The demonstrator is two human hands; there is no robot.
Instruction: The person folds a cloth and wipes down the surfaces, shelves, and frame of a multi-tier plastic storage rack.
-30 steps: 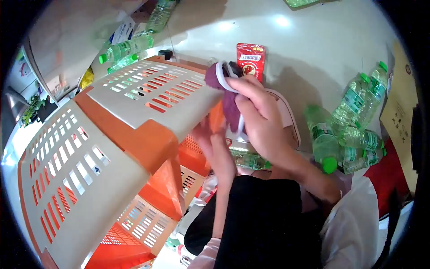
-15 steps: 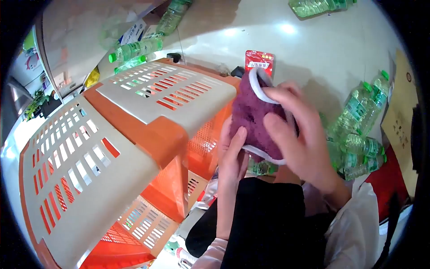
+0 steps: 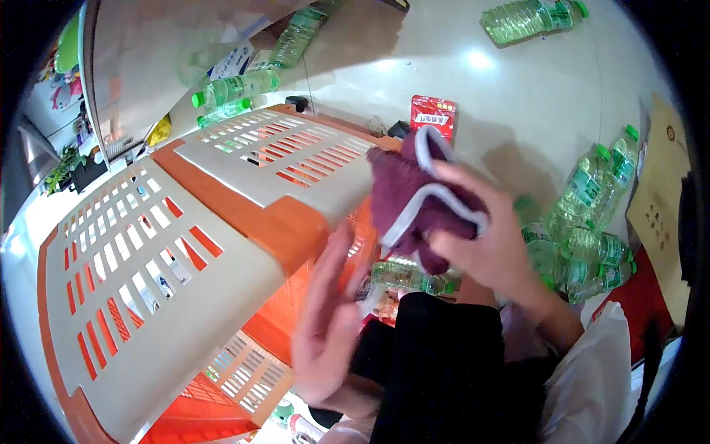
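Note:
A folded purple cloth [image 3: 396, 185] with a pale grey edging hangs crumpled in my right hand [image 3: 488, 237], whose thumb and fingers pinch its right side. My left hand [image 3: 325, 325] is apart from the cloth, lower and to the left, blurred, with its fingers extended and nothing in them. Close beside that hand stands an orange and off-white slatted plastic basket rack [image 3: 259, 229]. Beyond the cloth a red packet [image 3: 435, 111] lies on the floor, partly covered by it.
Several clear bottles with green caps [image 3: 584, 185] lie at the right, and another bottle [image 3: 532, 21] at the top. More bottles [image 3: 237, 87] lie behind the rack. A tan paper board [image 3: 658, 214] stands at the right edge, near a red surface [image 3: 643, 288].
My left hand has let go of the cloth and moved down and left. The cloth, spread between both hands before, is now bunched in my right hand. The view has shifted slightly.

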